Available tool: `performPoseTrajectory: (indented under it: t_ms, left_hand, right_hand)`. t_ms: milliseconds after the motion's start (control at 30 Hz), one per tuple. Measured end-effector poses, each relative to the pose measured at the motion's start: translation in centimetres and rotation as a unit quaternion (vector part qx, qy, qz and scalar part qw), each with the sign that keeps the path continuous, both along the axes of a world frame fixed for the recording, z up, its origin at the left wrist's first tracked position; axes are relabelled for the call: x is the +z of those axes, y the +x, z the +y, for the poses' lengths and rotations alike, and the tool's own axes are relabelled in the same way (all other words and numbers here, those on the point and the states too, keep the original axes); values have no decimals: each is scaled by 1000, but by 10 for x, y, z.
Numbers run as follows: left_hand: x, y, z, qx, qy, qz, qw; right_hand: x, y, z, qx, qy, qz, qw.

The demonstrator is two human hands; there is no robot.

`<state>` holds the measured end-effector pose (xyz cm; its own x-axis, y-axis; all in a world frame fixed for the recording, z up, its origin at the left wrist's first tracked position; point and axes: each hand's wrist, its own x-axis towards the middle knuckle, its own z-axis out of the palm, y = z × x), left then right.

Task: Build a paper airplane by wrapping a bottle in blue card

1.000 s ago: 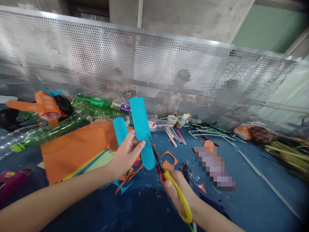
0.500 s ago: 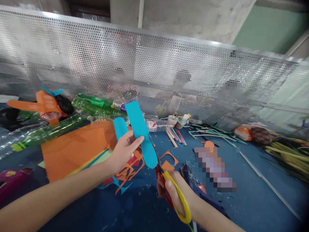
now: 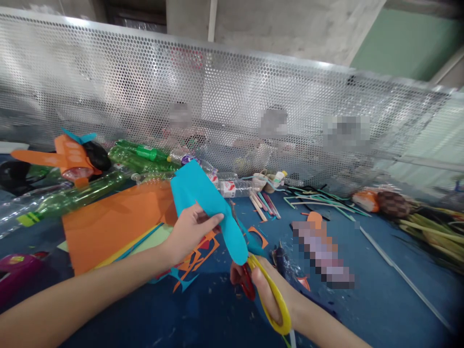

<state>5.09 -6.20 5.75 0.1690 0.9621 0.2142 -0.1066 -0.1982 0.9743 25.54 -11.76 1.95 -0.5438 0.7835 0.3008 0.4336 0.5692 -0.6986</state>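
Note:
My left hand (image 3: 192, 229) is closed on a sheet of blue paper (image 3: 203, 191), thumb on top and fingers partly hidden beneath it. The paper has a rounded lower end that reaches down toward my right hand (image 3: 264, 282). That hand grips a pair of scissors (image 3: 282, 309) with yellow and red handles. Their blades run up along the paper's right edge, partly covered by it, and a strip of blue paper shows just to their right. Orange paper scraps (image 3: 195, 256) and blue scraps (image 3: 181, 278) lie under the hands.
Orange sheets (image 3: 112, 222) lie on the left of the blue table, with green plastic bottles (image 3: 79, 195) and an orange paper model (image 3: 68, 159) behind. Colored markers (image 3: 266, 205), thin strips (image 3: 322, 203) and a blurred-out item (image 3: 322, 253) lie right. A perforated metal screen (image 3: 232, 106) stands behind.
The blue paper has turned and shifted, its lower end moving right and down. My left hand has moved slightly right; the scissor blades now sit more behind the paper.

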Motion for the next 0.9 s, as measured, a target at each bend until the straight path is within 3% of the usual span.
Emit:
performPoseTrajectory:
  t_ms: [267, 900]
  left_hand:
    - [0, -1, -2, -14, 48, 36, 998]
    - [4, -4, -1, -64, 36, 55, 996]
  right_hand:
    - [12, 0, 1, 8, -35, 12, 999]
    - [9, -4, 4, -2, -9, 14, 1000]
